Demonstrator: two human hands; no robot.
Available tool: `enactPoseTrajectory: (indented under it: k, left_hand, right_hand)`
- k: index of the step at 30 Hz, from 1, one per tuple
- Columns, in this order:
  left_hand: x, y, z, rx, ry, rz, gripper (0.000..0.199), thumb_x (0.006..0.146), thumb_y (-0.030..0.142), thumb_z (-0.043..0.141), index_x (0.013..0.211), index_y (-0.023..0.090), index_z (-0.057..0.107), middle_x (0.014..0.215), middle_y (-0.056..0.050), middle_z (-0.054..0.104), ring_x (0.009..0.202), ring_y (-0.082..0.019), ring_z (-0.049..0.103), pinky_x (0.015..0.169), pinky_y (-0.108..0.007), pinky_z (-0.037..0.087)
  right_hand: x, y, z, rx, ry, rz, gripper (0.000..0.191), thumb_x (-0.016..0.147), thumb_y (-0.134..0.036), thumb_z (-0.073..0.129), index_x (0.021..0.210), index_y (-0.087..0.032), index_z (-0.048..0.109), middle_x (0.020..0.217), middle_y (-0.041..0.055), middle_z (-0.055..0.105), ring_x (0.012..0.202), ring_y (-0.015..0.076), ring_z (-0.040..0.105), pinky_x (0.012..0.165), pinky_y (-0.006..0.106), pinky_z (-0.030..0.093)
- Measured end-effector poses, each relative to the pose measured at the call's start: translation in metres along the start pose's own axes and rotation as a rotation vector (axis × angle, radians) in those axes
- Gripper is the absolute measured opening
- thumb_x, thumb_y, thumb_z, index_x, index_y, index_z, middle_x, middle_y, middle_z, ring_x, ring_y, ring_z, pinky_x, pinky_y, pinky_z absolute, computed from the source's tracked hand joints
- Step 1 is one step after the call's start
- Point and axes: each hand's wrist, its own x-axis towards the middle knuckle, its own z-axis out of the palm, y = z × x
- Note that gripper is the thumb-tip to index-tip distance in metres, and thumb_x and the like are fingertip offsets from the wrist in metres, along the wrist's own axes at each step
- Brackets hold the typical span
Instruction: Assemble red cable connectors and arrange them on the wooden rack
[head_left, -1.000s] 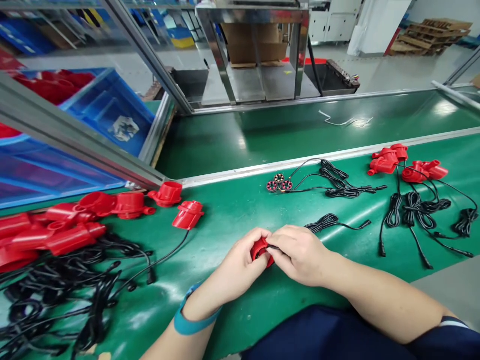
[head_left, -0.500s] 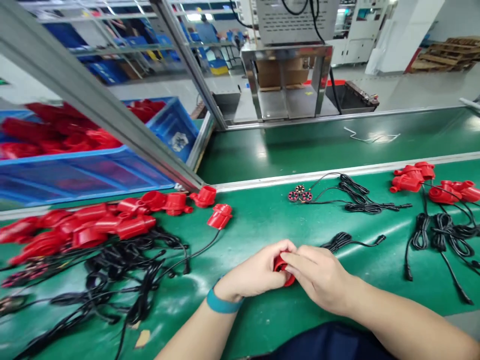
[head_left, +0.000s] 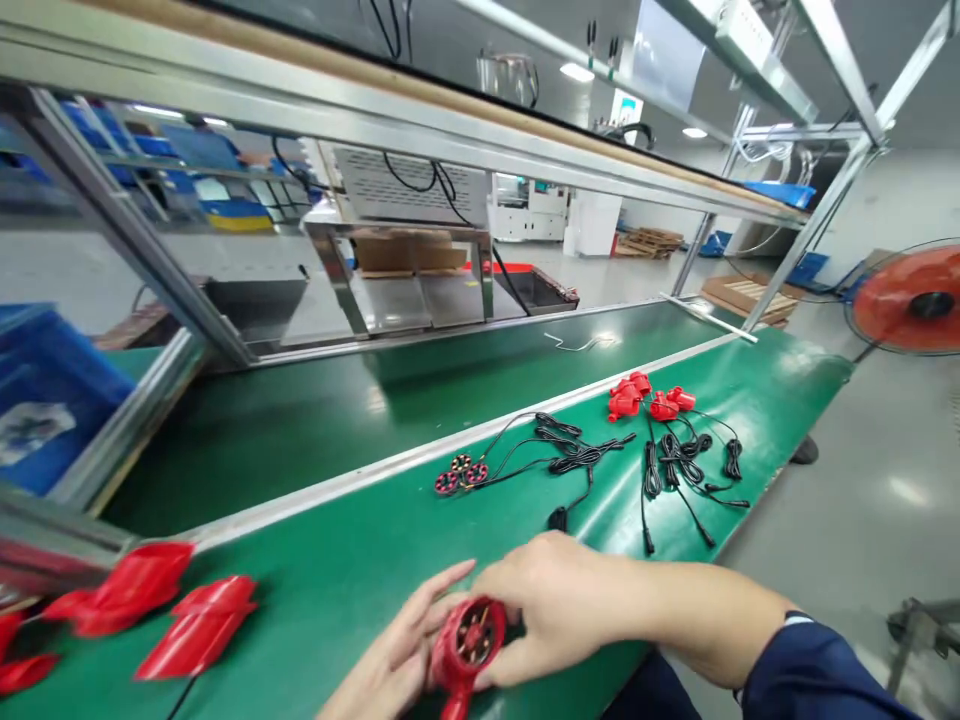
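Observation:
Low in the view, a red plastic housing (head_left: 448,655) with a round opening sits between my two hands. A ring of copper-coloured windings shows inside its mouth. My right hand (head_left: 559,605) grips it from the right, thumb and fingers about the rim. Against its left side rests my left hand (head_left: 409,640), fingers curved along the wall and the index finger stretched out. Just beyond my hands lies a bundled black cable (head_left: 557,518), partly hidden by my right hand. Several small pink-and-black coil rings (head_left: 461,474) with black leads lie farther up the green bench.
Blurred red housings (head_left: 199,625) lie at the left. More red housings (head_left: 626,397) with coiled black cables (head_left: 670,455) are at the right. A metal rail (head_left: 360,478) divides the bench from a green strip behind. Overhead runs a shelf beam (head_left: 420,115); a red fan (head_left: 911,300) stands right.
The view has swung right and up. The red housing has turned, so its open mouth with the windings shows. My left hand's grip looks looser, and my right hand now wraps the rim.

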Motion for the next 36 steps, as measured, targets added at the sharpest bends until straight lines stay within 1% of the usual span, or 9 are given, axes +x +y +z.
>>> enactPoseTrajectory:
  k: [6, 10, 13, 16, 24, 28, 31, 34, 36]
  left_hand:
    - [0.004, 0.010, -0.039, 0.947, 0.809, 0.204, 0.065, 0.086, 0.068, 0.048, 0.130, 0.021, 0.060, 0.143, -0.020, 0.053, 0.136, -0.046, 0.047, 0.112, -0.067, 0.041]
    - [-0.001, 0.020, -0.088, 1.351, 1.248, -0.046, 0.066, 0.091, 0.063, 0.034, 0.131, 0.019, 0.063, 0.151, -0.023, 0.042, 0.140, -0.055, 0.038, 0.098, -0.080, 0.041]
    - [-0.005, 0.017, -0.117, 1.287, 1.153, -0.385, 0.064, 0.094, 0.057, 0.036, 0.145, 0.024, 0.054, 0.131, -0.022, 0.056, 0.116, -0.048, 0.059, 0.085, -0.065, 0.053]
    - [-0.006, 0.013, -0.120, 1.241, 0.948, -0.392, 0.062, 0.098, 0.039, 0.032, 0.153, 0.015, 0.043, 0.108, -0.022, 0.061, 0.098, -0.040, 0.066, 0.083, -0.050, 0.054]
    - [0.015, 0.020, -0.015, 1.233, 0.696, -0.256, 0.053, 0.098, 0.015, 0.035, 0.151, 0.017, 0.042, 0.114, -0.018, 0.055, 0.087, -0.028, 0.069, 0.078, -0.038, 0.052]
    - [0.041, 0.019, 0.041, 1.163, 0.468, -0.169, 0.061, 0.094, 0.014, 0.046, 0.155, 0.017, 0.036, 0.124, -0.021, 0.054, 0.094, -0.031, 0.069, 0.081, -0.040, 0.055]
    - [0.063, 0.024, 0.066, 0.997, 0.369, -0.003, 0.070, 0.091, 0.024, 0.060, 0.156, 0.015, 0.034, 0.127, -0.022, 0.057, 0.108, -0.034, 0.066, 0.095, -0.044, 0.054]
    - [0.073, 0.038, 0.061, 0.893, 0.354, 0.183, 0.070, 0.094, 0.031, 0.059, 0.156, 0.013, 0.034, 0.134, -0.023, 0.058, 0.124, -0.033, 0.059, 0.109, -0.045, 0.048]
    - [0.069, 0.050, 0.035, 0.967, 0.444, 0.250, 0.062, 0.096, 0.032, 0.056, 0.152, 0.013, 0.041, 0.137, -0.022, 0.058, 0.129, -0.033, 0.055, 0.113, -0.046, 0.044]
  right_hand:
    - [-0.051, 0.041, -0.127, -0.087, 0.185, 0.448, 0.023, 0.079, -0.038, 0.077, 0.089, -0.019, 0.068, 0.066, -0.0036, 0.063, 0.058, 0.0129, 0.057, 0.051, 0.022, 0.035]
    - [-0.058, 0.115, -0.178, -0.580, 0.100, 0.794, 0.021, 0.078, -0.038, 0.073, 0.080, -0.017, 0.068, 0.072, 0.0050, 0.067, 0.067, 0.0194, 0.062, 0.058, 0.027, 0.036]
    - [-0.055, 0.167, -0.169, -0.701, 0.072, 0.911, 0.024, 0.082, -0.038, 0.070, 0.091, -0.015, 0.071, 0.085, 0.0108, 0.072, 0.080, 0.0234, 0.067, 0.063, 0.028, 0.038]
    - [-0.057, 0.207, -0.142, -0.656, 0.069, 0.869, 0.029, 0.089, -0.039, 0.067, 0.102, -0.014, 0.071, 0.094, 0.0141, 0.074, 0.086, 0.0250, 0.069, 0.066, 0.030, 0.040]
    - [-0.073, 0.290, -0.105, -0.699, 0.333, 0.696, 0.036, 0.090, -0.052, 0.070, 0.101, -0.017, 0.069, 0.093, 0.0208, 0.071, 0.089, 0.0368, 0.069, 0.070, 0.044, 0.041]
    - [-0.049, 0.242, -0.071, -0.710, 0.705, 0.420, 0.027, 0.096, -0.047, 0.065, 0.105, -0.022, 0.068, 0.115, 0.0253, 0.067, 0.108, 0.0402, 0.065, 0.081, 0.051, 0.046]
    - [-0.033, 0.165, -0.025, -0.355, 0.749, 0.169, 0.038, 0.101, -0.055, 0.055, 0.111, -0.021, 0.066, 0.092, 0.0126, 0.070, 0.081, 0.0279, 0.068, 0.077, 0.043, 0.055]
    - [-0.030, 0.098, 0.021, -0.057, 0.543, 0.102, 0.039, 0.101, -0.055, 0.056, 0.119, -0.022, 0.065, 0.085, 0.0057, 0.067, 0.065, 0.0202, 0.063, 0.065, 0.036, 0.057]
    - [-0.032, 0.074, 0.040, -0.007, 0.457, 0.147, 0.046, 0.102, -0.055, 0.053, 0.131, -0.019, 0.061, 0.097, 0.0092, 0.068, 0.076, 0.0220, 0.067, 0.071, 0.037, 0.059]
